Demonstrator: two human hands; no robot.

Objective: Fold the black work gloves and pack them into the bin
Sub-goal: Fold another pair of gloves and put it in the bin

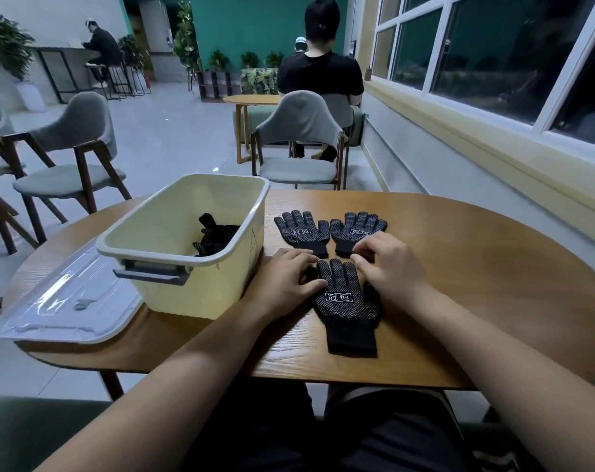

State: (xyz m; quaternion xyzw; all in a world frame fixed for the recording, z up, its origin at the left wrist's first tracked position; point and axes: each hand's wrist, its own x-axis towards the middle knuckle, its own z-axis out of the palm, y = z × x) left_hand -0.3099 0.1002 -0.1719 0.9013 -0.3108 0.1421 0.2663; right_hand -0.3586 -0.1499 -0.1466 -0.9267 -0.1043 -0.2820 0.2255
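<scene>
At your left, a clear plastic lid [67, 301] lies beside the cream plastic bin [173, 240], whose wall hides most of the black gloves [217, 235] inside. Your left hand [285, 277] rests with straight fingers on the near black dotted glove [347, 301]. 2 more lie beyond it, a far-left glove [301, 231] and a far-right glove [357, 229]. Your right hand [391, 264] curls its fingers over that glove's cuff. You cannot tell whether it grips anything.

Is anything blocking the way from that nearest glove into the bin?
Nothing visible does. The bin stands open just left of the glove, its lid off on the table farther left. The gloves already inside leave room.
</scene>
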